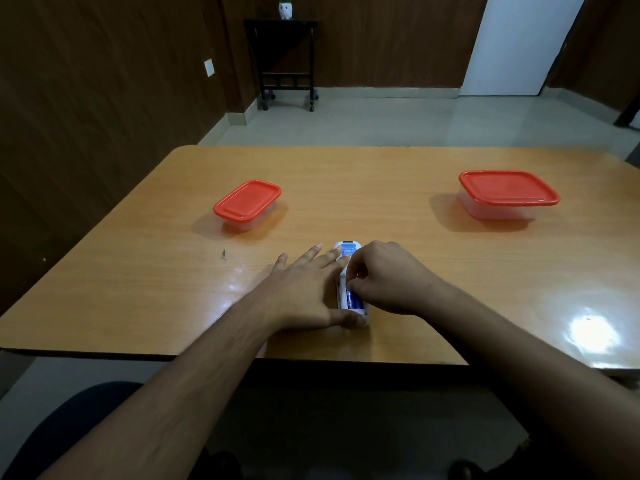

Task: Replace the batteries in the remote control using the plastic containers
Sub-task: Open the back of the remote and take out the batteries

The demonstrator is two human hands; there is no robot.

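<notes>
Pinching at blue battery (pixel 354 299) in open bay, right hand (pixel 384 278) curled, fingertips on it. Left hand (pixel 304 289) flat, fingers spread, bracing remote (pixel 349 282) on table (pixel 381 188) near front edge. Remote long axis runs away from person, between hands. Both red-lidded containers (pixel 246 204) (pixel 506 192) shut, well apart.

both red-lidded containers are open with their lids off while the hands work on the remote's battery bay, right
Not quite. In the head view, both containers still have their red lids on: the smaller container on the left and the larger container on the right. The rest holds: the left hand steadies the remote while the right hand works at its exposed battery bay.
</notes>
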